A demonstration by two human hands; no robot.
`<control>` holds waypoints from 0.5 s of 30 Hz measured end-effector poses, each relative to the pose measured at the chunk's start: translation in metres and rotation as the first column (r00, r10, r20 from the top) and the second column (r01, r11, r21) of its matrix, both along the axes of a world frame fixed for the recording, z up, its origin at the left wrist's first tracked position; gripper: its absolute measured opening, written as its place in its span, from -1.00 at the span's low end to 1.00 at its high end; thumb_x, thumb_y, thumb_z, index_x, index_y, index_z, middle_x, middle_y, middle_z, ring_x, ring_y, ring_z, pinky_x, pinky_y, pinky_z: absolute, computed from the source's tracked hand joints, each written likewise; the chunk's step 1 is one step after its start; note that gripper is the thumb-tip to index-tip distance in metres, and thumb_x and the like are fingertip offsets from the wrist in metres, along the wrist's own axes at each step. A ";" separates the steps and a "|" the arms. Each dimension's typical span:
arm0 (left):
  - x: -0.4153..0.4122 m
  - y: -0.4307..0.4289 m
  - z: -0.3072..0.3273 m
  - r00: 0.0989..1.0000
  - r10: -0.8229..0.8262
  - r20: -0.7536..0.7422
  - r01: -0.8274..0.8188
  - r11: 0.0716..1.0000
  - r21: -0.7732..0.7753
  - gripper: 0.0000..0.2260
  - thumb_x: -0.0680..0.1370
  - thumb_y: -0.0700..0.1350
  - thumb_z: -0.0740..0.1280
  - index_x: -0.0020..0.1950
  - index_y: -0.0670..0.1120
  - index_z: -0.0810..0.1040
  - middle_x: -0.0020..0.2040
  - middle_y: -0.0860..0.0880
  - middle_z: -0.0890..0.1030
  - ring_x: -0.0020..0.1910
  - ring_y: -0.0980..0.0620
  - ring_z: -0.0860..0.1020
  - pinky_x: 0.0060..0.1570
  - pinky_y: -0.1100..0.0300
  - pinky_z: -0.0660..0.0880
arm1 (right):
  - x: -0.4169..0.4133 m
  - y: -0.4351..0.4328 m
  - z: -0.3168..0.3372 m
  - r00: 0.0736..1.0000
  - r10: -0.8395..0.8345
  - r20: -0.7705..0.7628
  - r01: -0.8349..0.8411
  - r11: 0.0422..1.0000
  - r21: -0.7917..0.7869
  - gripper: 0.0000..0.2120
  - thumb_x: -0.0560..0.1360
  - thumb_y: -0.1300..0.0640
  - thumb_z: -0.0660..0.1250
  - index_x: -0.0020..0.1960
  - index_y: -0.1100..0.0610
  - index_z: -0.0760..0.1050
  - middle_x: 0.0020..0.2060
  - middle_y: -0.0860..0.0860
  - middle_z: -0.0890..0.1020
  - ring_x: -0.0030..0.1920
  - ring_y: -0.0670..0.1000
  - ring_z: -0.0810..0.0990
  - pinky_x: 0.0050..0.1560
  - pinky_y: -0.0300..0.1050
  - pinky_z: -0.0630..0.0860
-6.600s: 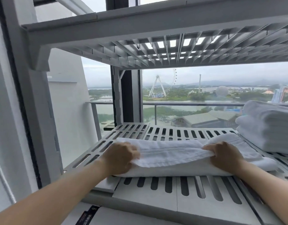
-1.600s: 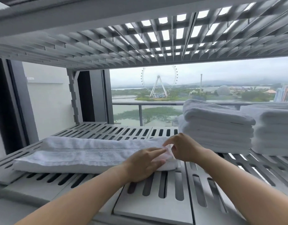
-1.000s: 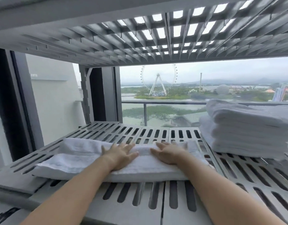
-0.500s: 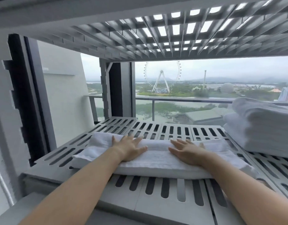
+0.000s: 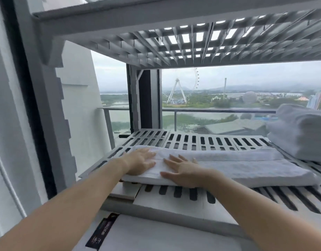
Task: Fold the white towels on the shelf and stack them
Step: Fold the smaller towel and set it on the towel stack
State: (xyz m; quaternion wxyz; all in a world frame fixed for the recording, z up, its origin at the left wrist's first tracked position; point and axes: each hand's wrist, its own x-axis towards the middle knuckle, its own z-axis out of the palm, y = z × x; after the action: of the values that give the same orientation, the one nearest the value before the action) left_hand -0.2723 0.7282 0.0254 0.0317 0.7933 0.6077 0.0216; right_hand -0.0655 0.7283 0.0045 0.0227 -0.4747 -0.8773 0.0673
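Both hands, left hand (image 5: 141, 163) and right hand (image 5: 183, 171), are lying flat with fingers spread, pressing the folded white towel (image 5: 237, 165) on the slatted shelf (image 5: 201, 142). The towel stack (image 5: 300, 131) is sitting just right.

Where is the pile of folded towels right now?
In the head view, the pile of folded towels sits far right on the shelf, just behind the right end of the long towel.

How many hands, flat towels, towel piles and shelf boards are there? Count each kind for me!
Hands: 2, left hand and right hand
Flat towel: 1
Towel pile: 1
Shelf boards: 2, lower shelf and upper shelf
Total: 6
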 end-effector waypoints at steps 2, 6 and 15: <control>-0.017 -0.011 0.004 1.000 -0.014 -0.027 0.015 1.000 0.018 -0.53 0.63 0.14 0.00 0.53 0.07 0.07 0.56 0.06 0.00 0.52 0.09 -0.06 0.45 0.09 -0.15 | -0.027 -0.008 -0.001 0.999 0.027 0.024 -0.028 0.999 0.024 -0.17 0.39 -0.51 -0.11 0.52 -0.10 -0.14 0.53 -0.04 -0.13 0.52 0.07 -0.19 0.45 0.26 -0.23; -0.049 -0.029 0.009 0.999 0.017 -0.051 -0.013 0.998 0.067 -0.57 0.64 0.11 0.00 0.51 0.09 0.14 0.54 0.08 0.09 0.51 0.12 0.01 0.48 0.02 -0.03 | -0.066 -0.020 0.002 1.000 -0.001 0.002 0.000 0.988 0.152 -0.16 0.41 -0.43 0.08 0.49 0.09 0.08 0.45 0.11 0.22 0.44 0.15 0.20 0.42 0.24 0.16; -0.068 -0.041 0.005 0.999 -0.010 0.030 0.009 0.999 0.054 -0.54 0.57 -0.15 0.06 0.46 0.11 0.26 0.47 0.09 0.29 0.43 0.08 0.24 0.40 0.05 0.22 | -0.093 -0.035 0.000 0.996 0.023 -0.086 0.008 0.940 0.341 -0.47 0.45 -0.25 0.17 0.17 0.17 0.38 0.03 0.07 0.49 0.01 0.11 0.51 -0.02 -0.01 0.46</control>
State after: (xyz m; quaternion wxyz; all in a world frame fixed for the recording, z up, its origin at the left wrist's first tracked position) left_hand -0.3403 0.6873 0.0307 0.0197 0.7963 0.6026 0.0498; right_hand -0.1582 0.6937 0.0041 0.1429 -0.4569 -0.8756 -0.0646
